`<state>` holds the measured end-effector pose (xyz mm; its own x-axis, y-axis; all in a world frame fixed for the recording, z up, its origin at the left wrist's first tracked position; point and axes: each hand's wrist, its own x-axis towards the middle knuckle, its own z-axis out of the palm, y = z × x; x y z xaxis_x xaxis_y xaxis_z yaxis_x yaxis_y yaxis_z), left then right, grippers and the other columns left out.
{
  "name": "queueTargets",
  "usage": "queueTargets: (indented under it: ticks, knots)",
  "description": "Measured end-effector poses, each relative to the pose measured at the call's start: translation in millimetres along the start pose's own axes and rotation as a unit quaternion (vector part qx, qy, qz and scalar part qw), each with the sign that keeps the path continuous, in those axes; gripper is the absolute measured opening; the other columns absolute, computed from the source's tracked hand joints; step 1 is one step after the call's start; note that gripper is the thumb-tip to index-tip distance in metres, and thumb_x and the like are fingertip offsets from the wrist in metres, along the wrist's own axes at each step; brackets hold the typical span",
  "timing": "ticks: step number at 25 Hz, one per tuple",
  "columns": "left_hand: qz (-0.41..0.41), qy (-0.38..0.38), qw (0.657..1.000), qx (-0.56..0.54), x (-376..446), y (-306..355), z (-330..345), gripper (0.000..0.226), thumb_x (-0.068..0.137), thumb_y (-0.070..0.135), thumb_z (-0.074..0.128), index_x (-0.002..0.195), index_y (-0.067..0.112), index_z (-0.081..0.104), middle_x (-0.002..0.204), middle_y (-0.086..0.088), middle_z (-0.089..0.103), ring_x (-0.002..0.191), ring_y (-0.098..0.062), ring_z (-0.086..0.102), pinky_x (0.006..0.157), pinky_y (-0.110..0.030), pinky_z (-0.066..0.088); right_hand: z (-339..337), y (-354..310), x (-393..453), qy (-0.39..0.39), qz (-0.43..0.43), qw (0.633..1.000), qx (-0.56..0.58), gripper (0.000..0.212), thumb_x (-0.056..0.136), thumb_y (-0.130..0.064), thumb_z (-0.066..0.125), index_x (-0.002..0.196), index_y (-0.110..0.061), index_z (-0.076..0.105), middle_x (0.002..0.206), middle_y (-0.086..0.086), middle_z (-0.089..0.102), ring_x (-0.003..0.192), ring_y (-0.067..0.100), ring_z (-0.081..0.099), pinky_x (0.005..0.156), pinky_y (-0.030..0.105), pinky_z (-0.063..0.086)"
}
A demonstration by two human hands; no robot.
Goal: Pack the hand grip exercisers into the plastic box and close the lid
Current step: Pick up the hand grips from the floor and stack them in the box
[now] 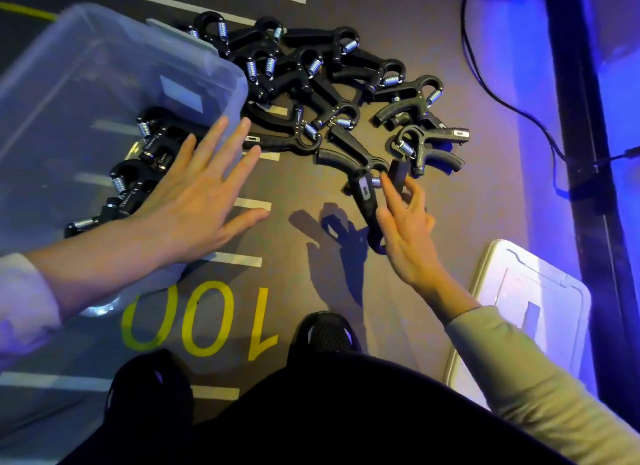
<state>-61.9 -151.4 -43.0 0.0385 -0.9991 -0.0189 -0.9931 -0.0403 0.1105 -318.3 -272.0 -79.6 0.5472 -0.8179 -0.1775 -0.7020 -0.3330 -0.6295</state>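
Several black hand grip exercisers with steel springs lie in a heap (pixel 322 80) on the floor ahead of me. A clear plastic box (pixel 114 70) stands at the left, with several exercisers (pixel 145 160) inside it. My left hand (pixel 201 201) hovers flat over the box's near right corner, fingers spread, holding nothing. My right hand (pixel 401 222) has its fingers on one exerciser (pixel 367 201) at the heap's near edge, lifted a little off the floor with a shadow under it. The white lid (pixel 540 312) lies on the floor at the right.
The floor is dark with white tape lines and a yellow "100" (pixel 197 319). My shoes (pixel 325 333) and dark trousers fill the bottom. A black cable (pixel 502 94) runs along the right, beside a dark post (pixel 581 153).
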Motion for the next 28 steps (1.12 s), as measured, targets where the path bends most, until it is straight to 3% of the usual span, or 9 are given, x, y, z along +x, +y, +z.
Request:
queueTargets:
  ticks: [3,5,8,12,16,19,21,24,28]
  knots:
    - [-0.015,0.010,1.000,0.017,-8,-7,-14,0.090,0.084,0.067,0.009,0.141,0.000,0.029,0.152,-0.021,0.014,0.140,-0.040,0.011,0.106,-0.061,0.017,-21,-59,25,0.028,-0.066,0.990,0.121,0.053,0.095,-0.035,0.025,0.147,-0.023,0.028,0.145,0.004,0.023,0.133,0.013,0.028,0.113,0.038,0.027]
    - [-0.037,0.029,0.999,0.020,-16,-16,-27,0.086,0.084,0.064,0.016,0.141,0.001,0.027,0.153,-0.021,0.013,0.140,-0.040,0.011,0.106,-0.061,0.014,-32,-102,38,0.026,-0.118,0.978,0.168,0.054,0.095,-0.035,0.023,0.146,-0.020,0.031,0.143,0.005,0.029,0.131,0.009,0.032,0.112,0.030,0.029]
    - [-0.090,0.075,0.993,-0.004,-32,-36,-48,0.085,0.084,0.063,0.021,0.145,0.004,0.016,0.155,-0.015,0.004,0.142,-0.034,0.002,0.109,-0.057,0.006,-32,-166,48,-0.026,-0.190,0.966,0.174,0.054,0.095,-0.033,0.022,0.146,-0.018,0.032,0.139,0.003,0.032,0.130,0.008,0.034,0.113,0.033,0.027]
    - [-0.147,0.144,0.978,-0.040,-55,-62,-73,0.086,0.084,0.062,0.031,0.147,0.010,0.004,0.156,-0.010,0.000,0.143,-0.026,-0.002,0.111,-0.048,0.000,-6,-226,55,-0.110,-0.251,0.952,0.137,0.049,0.099,-0.031,0.023,0.146,-0.017,0.030,0.136,-0.001,0.032,0.130,0.004,0.032,0.114,0.028,0.023]
    - [-0.183,0.128,0.974,0.034,-84,-82,-75,0.095,0.081,0.069,0.031,0.146,0.004,0.008,0.156,-0.015,0.004,0.143,-0.029,-0.001,0.111,-0.052,0.002,38,-268,63,-0.154,-0.262,0.951,0.062,0.045,0.102,-0.035,0.020,0.145,-0.026,0.032,0.141,0.002,0.034,0.132,0.009,0.032,0.112,0.029,0.024]
    - [-0.229,0.114,0.964,0.070,-101,-95,-66,0.105,0.076,0.069,0.039,0.145,-0.002,0.003,0.154,-0.020,-0.001,0.142,-0.032,-0.002,0.111,-0.054,0.004,63,-281,64,-0.206,-0.258,0.943,0.047,0.040,0.102,-0.038,0.019,0.125,-0.024,0.048,0.125,0.008,0.046,0.122,0.022,0.039,0.093,0.024,0.029]
    - [-0.242,0.117,0.959,0.084,-111,-105,-62,0.106,0.075,0.062,0.046,0.143,-0.006,0.000,0.153,-0.024,-0.001,0.142,-0.036,0.000,0.110,-0.056,0.007,75,-284,64,-0.233,-0.241,0.942,0.030,0.039,0.097,-0.051,0.018,0.117,-0.037,0.049,0.121,0.005,0.043,0.117,0.026,0.043,0.093,0.030,0.030]
    - [-0.211,0.100,0.966,0.111,-124,-120,-57,0.101,0.074,0.050,0.057,0.144,-0.001,0.006,0.153,-0.024,0.005,0.141,-0.039,0.005,0.106,-0.062,0.011,94,-288,64,-0.240,-0.291,0.921,-0.097,0.056,0.089,-0.064,0.012,0.131,-0.041,0.042,0.133,-0.001,0.033,0.124,0.029,0.041,0.103,0.051,0.028]
    - [-0.184,0.063,0.971,0.142,-134,-135,-53,0.089,0.074,0.042,0.070,0.143,0.006,0.025,0.152,-0.022,0.015,0.140,-0.040,0.009,0.105,-0.065,0.010,110,-289,58,-0.268,-0.326,0.895,-0.142,0.056,0.092,-0.062,0.017,0.137,-0.035,0.038,0.135,-0.003,0.030,0.128,0.023,0.036,0.098,0.048,0.021]
